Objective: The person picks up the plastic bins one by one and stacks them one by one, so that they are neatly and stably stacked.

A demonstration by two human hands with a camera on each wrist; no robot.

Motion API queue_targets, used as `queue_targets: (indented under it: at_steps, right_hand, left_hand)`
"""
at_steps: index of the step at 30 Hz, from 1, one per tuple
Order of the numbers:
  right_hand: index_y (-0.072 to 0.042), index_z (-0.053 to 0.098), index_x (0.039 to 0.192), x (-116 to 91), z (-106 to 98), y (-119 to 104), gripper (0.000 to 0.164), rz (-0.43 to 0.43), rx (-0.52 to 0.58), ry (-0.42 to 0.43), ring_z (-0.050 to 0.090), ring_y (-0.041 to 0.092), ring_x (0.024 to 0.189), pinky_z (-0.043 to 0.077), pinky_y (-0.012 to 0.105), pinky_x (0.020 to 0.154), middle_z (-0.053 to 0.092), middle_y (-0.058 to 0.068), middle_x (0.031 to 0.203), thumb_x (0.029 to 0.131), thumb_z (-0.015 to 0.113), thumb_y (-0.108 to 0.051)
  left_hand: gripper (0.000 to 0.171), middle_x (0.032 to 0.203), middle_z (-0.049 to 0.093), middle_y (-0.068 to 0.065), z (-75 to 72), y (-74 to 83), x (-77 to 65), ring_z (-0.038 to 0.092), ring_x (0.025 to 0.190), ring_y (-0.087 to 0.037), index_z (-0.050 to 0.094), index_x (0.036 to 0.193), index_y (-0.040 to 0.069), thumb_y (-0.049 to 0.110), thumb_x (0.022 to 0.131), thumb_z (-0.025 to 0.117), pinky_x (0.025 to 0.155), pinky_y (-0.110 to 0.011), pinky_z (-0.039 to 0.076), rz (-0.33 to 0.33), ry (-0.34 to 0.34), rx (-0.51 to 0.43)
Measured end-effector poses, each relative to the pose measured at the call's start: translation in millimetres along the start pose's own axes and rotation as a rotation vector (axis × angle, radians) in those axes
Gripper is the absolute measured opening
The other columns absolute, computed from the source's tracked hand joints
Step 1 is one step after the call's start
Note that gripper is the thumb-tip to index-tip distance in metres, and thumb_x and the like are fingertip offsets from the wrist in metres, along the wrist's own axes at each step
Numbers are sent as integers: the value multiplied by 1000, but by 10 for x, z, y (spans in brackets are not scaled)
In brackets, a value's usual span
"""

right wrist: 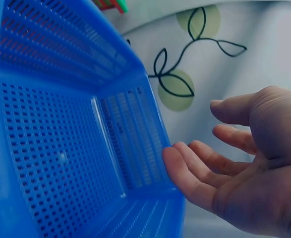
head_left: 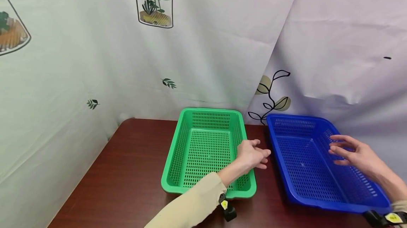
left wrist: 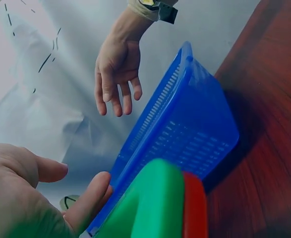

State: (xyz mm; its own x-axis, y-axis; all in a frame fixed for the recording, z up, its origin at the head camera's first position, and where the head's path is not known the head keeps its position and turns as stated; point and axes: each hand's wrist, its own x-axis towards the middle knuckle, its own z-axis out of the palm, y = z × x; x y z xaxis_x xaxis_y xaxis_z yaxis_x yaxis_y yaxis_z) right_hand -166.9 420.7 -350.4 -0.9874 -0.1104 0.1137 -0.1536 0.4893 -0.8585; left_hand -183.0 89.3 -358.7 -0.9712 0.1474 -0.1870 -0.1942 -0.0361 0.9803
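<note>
A green plastic basket (head_left: 206,147) with slotted walls sits on the table, nothing inside it. To its right is a larger-looking blue basket (head_left: 305,168), also bare inside. My left hand (head_left: 252,154) hovers at the green basket's right rim, fingers loosely bent toward the blue one and holding nothing. Over the right side of the blue basket, my right hand (head_left: 356,154) is held with thumb and fingers apart, gripping nothing. In the left wrist view a red rim (left wrist: 194,208) shows directly beneath the green rim (left wrist: 160,198). The right wrist view has the right hand (right wrist: 254,168) beside the blue wall.
The dark reddish-brown table (head_left: 127,164) extends left of the green basket. A narrow strip of it separates the two baskets. Behind stands a pale cloth backdrop (head_left: 216,62) printed with plants and jars, close to the baskets' far ends.
</note>
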Motion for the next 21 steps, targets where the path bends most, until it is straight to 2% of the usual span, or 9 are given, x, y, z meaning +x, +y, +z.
queue_targets:
  at_steps: [1, 3, 4, 6, 8, 15, 21]
  right_hand:
    - [-36, 57, 119, -5, -14, 9, 35, 21, -38, 10, 66, 1, 84, 61, 34, 66, 61, -11, 103, 102, 58, -5]
    - [-19, 58, 126, -12, -48, 20, 25, 65, -118, 22, 64, -2, 82, 61, 35, 66, 62, 0, 105, 102, 59, -9]
    - [-9, 55, 129, -15, -66, 24, 27, 85, -156, 26, 63, -3, 81, 61, 35, 66, 62, 5, 107, 102, 60, -11]
    - [10, 46, 132, -19, -110, 34, 40, 125, -217, 29, 61, -4, 80, 61, 36, 67, 60, 17, 109, 103, 59, -14]
    - [20, 36, 134, -23, -150, 51, 50, 154, -235, 27, 60, -5, 79, 61, 36, 68, 58, 25, 111, 105, 56, -15]
    - [24, 26, 138, -37, -296, 152, 56, 245, -288, 45, 63, 6, 79, 60, 38, 68, 45, 47, 119, 108, 47, -17]
    - [24, 28, 135, -42, -419, 259, 56, 272, -333, 79, 65, 25, 83, 60, 40, 66, 42, 50, 119, 107, 49, -20]
  left_hand:
    - [51, 75, 71, -9, 26, -3, -4, 70, 63, -22, 60, 131, -7, -5, 83, 77, 48, -34, 58, -4, 4, 2]
    - [49, 74, 71, -8, 77, -13, -9, 70, 63, -23, 60, 129, -8, -4, 83, 77, 47, -36, 58, -12, 9, 4]
    - [48, 74, 71, -8, 100, -17, -10, 70, 63, -23, 61, 128, -9, -4, 83, 78, 47, -37, 58, -18, 12, 0]
    - [47, 74, 70, -9, 145, -26, -8, 69, 63, -25, 61, 125, -10, -4, 82, 78, 47, -39, 58, -30, 23, 2]
    - [46, 74, 69, -8, 180, -42, -3, 69, 62, -26, 61, 124, -10, -5, 82, 79, 47, -40, 58, -38, 31, -2]
    - [44, 72, 68, -11, 248, -81, 17, 69, 60, -27, 63, 121, -8, -1, 81, 81, 48, -41, 58, -70, 59, 45]
    - [46, 71, 66, -11, 303, -79, 29, 69, 58, -27, 63, 121, -5, 3, 80, 84, 47, -40, 58, -83, 40, 125]
